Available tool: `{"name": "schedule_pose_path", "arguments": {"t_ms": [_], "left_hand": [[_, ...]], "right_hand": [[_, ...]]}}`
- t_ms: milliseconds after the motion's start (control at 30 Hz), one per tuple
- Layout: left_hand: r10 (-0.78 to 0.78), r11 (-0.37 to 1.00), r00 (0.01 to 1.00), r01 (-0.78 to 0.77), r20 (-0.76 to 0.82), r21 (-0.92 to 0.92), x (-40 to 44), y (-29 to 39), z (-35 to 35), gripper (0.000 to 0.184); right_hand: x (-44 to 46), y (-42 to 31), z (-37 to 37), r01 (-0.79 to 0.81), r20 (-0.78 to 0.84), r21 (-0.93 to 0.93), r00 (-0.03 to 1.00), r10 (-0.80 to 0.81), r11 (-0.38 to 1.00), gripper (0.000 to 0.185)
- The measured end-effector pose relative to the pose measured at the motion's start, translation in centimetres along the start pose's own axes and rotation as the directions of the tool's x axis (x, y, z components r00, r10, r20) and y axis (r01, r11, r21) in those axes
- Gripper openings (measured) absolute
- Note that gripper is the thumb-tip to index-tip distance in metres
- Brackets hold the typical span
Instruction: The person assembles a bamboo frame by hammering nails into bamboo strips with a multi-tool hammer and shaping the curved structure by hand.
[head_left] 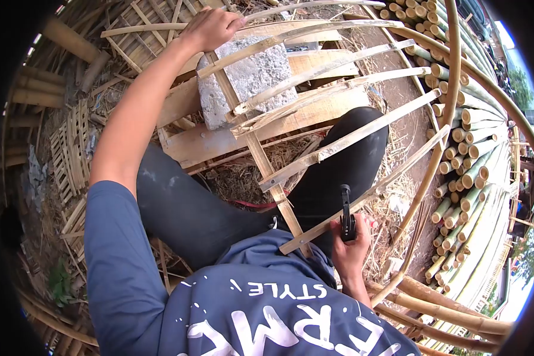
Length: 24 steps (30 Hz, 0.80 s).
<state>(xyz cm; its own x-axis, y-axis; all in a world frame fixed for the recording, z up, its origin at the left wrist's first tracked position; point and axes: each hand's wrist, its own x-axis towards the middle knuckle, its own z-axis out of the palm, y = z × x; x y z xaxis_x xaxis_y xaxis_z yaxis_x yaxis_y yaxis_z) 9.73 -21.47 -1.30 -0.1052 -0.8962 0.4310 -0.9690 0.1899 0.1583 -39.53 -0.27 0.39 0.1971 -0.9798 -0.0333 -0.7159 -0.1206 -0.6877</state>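
My left hand (pixel 212 29) is closed at the far end of a bamboo frame, where a thin slat meets the crosspiece (pixel 256 148). Several split-bamboo slats (pixel 353 137) fan out to the right from this crosspiece, which slopes down to my lap. In my right hand (pixel 351 244) is a black hand tool (pixel 346 216), upright beside the nearest slat (pixel 371 193). Small fasteners show at the joints of the two nearest slats. The frame's upper part lies over a rough grey concrete block (pixel 249 71).
Flat boards (pixel 199 145) lie around the block, between my bent legs. Stacked bamboo poles (pixel 471 148) fill the right side, behind a curved bamboo pole (pixel 454 71). Woven bamboo pieces (pixel 70 151) lie at the left. Straw and shavings cover parts of the ground.
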Motion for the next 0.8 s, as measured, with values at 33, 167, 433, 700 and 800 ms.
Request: {"name": "schedule_pose_path", "arguments": {"t_ms": [33, 167, 433, 700, 800], "left_hand": [[0.010, 1.000, 1.000, -0.011, 0.015, 0.021, 0.3, 0.0, 0.1, 0.040], [0.041, 0.998, 0.999, -0.041, 0.005, 0.055, 1.6, -0.5, 0.8, 0.040], [0.122, 0.936, 0.970, -0.183, 0.210, 0.301, 5.2, -2.5, 0.2, 0.028], [0.250, 0.929, 0.965, -0.261, 0.078, 0.263, 5.9, -3.7, 1.7, 0.028], [0.334, 0.891, 0.934, -0.357, 0.129, 0.280, 6.4, -2.9, 1.7, 0.027]], "right_hand": [[0.0, -0.2, 0.1, 0.070, -0.007, -0.007, 0.998, -0.070, 0.998, 0.022], [-0.5, 1.3, 0.9, -0.001, 0.033, 0.123, 0.999, -0.003, 0.992, 0.019], [0.5, -2.6, -0.3, -0.125, 0.037, 0.405, 0.992, 0.121, 0.906, 0.017], [-2.1, -2.4, 4.4, -0.072, 0.073, 0.470, 0.996, 0.043, 0.880, 0.021], [-3.6, -2.8, 5.5, -0.063, 0.228, 0.353, 0.974, -0.021, 0.933, 0.020]]}}
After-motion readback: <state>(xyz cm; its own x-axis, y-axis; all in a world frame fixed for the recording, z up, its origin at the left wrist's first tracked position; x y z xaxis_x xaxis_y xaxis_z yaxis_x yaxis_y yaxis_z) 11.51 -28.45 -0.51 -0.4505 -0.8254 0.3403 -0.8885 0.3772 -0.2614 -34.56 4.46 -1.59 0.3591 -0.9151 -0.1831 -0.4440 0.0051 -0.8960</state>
